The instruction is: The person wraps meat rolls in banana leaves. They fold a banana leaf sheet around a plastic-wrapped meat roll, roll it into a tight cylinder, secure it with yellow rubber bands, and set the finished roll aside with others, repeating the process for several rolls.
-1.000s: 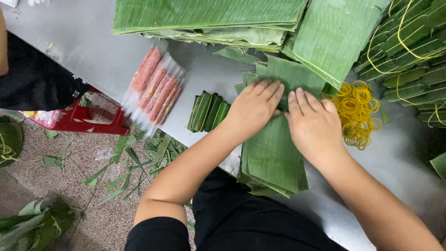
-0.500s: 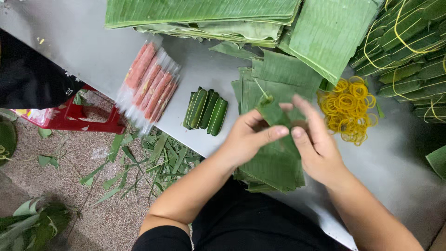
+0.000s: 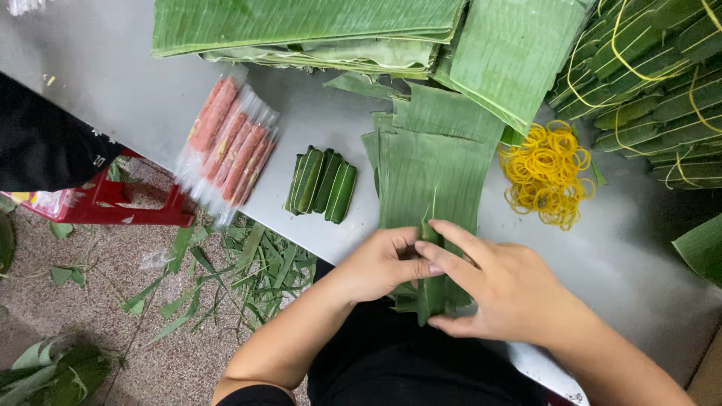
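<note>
A narrow folded leaf strip stands in the lower middle of the frame, at the near end of a stack of cut banana leaves on a grey table. Both hands hold it. The left hand grips it from the left, fingers curled and the thumb pressed against its side. The right hand closes on it from the right, the forefinger laid across the top and the thumb under the lower end, so the strip is pinched between the two hands.

Just left of the stack lies a small bunch of rolled green leaf bundles, side by side. Further left, at the table edge, sits a clear pack of pink sausages. To the right of the stack is a heap of yellow rubber bands. Across the top of the frame lie large whole banana leaves, and in the upper right corner a pile of tied leaf parcels bound with yellow bands.

Below the table on the left, leaf scraps litter the speckled floor, beside a red stool. A dark sleeve of another person shows at the left edge.
</note>
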{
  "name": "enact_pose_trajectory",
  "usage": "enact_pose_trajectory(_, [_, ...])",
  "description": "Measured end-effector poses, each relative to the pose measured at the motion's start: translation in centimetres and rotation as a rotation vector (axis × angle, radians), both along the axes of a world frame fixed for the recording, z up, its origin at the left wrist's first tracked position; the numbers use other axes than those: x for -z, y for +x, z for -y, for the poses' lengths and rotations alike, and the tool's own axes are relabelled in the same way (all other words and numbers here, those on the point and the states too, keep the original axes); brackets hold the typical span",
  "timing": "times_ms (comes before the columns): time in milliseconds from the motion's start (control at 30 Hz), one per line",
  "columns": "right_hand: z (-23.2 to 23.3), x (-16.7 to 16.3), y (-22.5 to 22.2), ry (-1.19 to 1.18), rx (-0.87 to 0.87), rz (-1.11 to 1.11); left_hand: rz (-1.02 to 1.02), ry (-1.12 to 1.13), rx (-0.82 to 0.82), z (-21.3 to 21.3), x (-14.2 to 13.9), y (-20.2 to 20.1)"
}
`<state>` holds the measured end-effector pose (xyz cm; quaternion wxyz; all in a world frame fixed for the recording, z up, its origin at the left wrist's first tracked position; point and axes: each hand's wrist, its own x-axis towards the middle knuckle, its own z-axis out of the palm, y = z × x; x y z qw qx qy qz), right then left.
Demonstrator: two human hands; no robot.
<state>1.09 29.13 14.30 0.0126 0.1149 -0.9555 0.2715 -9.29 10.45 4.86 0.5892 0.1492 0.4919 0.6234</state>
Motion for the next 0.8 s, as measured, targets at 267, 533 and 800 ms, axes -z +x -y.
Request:
enact_pose_trajectory(267, [-1.1,1.5,1.1,-0.252,0.241,-0.098,0.02,0.218,0.008,1.6,-4.1,0.6])
enact_pose_trajectory(533, [-0.4,2.6,2.6,-0.613,0.21,0.032,-0.9,0.109,-0.046,1.7,-6.2,-0.3])
enact_pose_trajectory(800, [2.0,2.0,1.2,-0.222,0.114,-0.4,-0.438,0.144,-0.179,1.1,-5.0,0.9])
